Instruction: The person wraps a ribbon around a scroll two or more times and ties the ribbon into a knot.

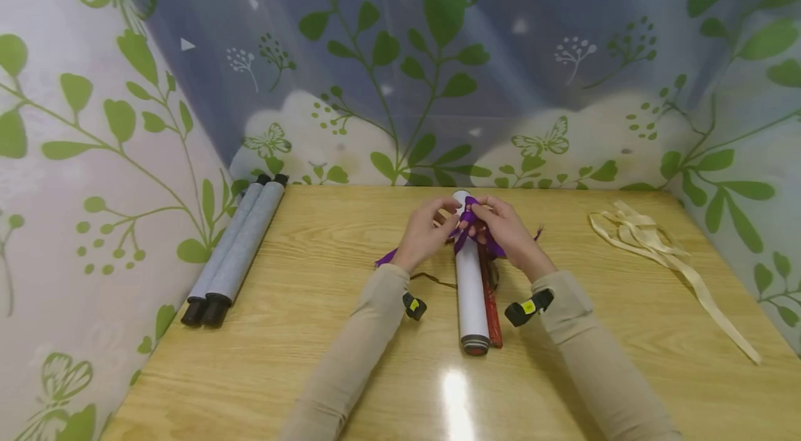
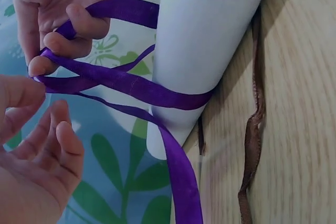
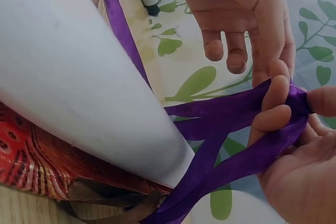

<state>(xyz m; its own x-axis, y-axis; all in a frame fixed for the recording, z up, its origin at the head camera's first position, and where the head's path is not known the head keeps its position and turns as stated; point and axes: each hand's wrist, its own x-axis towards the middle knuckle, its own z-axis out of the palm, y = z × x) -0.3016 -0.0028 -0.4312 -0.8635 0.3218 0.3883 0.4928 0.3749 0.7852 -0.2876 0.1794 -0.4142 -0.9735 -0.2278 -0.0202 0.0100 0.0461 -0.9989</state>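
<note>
A white roll (image 1: 471, 288) lies lengthwise on the table, with purple ribbon (image 1: 464, 241) passed around its far part. My right hand (image 1: 505, 231) pinches the ribbon; in the right wrist view, purple loops (image 3: 239, 158) run across the curled fingers of this hand (image 3: 307, 169). From the left, the fingertips of my left hand (image 1: 427, 232) meet the ribbon, and the left wrist view has this hand (image 2: 34, 156) holding it at the crossing, other fingers loosely bent. A ribbon tail (image 2: 181, 177) hangs beside the roll (image 2: 202, 30).
Against the white roll's right side lies a red patterned item (image 1: 492, 309). Brown ribbon (image 2: 253, 140) trails over the wood. Two grey rolls (image 1: 247, 239) with black ends rest at the table's left, and a loose cream ribbon (image 1: 644, 236) lies at the right. Patterned cloth (image 1: 400, 79) hangs behind.
</note>
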